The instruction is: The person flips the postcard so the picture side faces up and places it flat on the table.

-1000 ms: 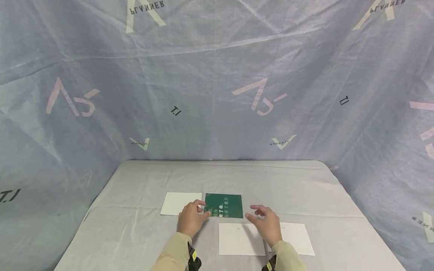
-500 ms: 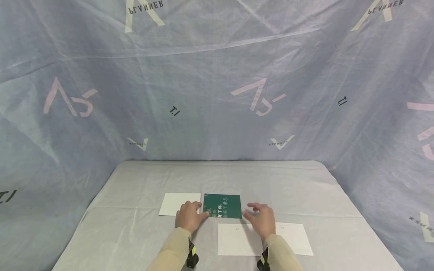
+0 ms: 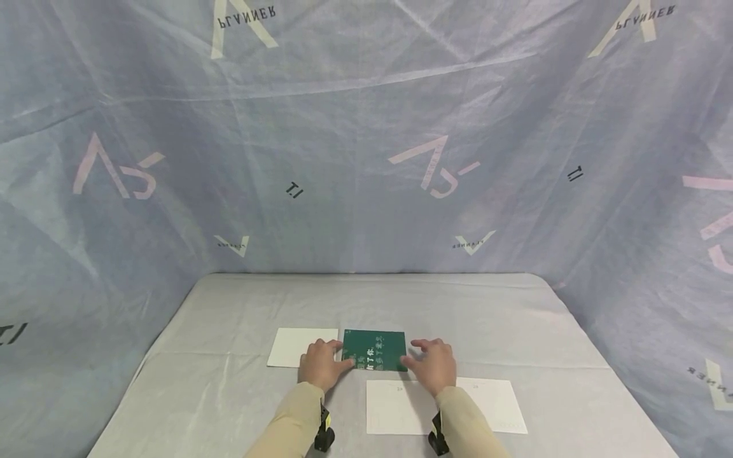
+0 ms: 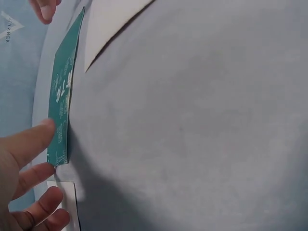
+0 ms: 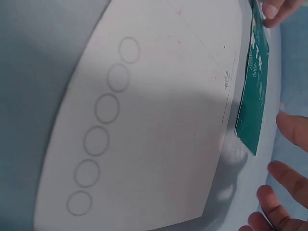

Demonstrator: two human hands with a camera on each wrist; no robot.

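Note:
A dark green card (image 3: 378, 348) with white lettering lies flat on the cloth-covered table, between the two hands. My left hand (image 3: 321, 366) is at its left end; in the left wrist view the thumb (image 4: 34, 139) overlaps the green card's face and the index finger comes to its corner. The other fingers are loosely spread over a white card (image 3: 286, 348). At the right end, my right hand (image 3: 438, 366) has its thumb close to the near corner, fingers relaxed and apart. The right wrist view shows a gap between these fingers and the green card (image 5: 255, 91).
Two white postcards lie nearer the body: one (image 3: 389, 410) below the green card and another (image 3: 497, 404) to its right, partly hidden by the right arm. A row of printed circles marks a postcard (image 5: 159, 144) in the right wrist view. Grey-blue cloth (image 3: 355, 210) hangs around the table.
My right hand has moved left, closer to the green card's right edge. My left hand has settled slightly lower at the left end. The cards lie as before.

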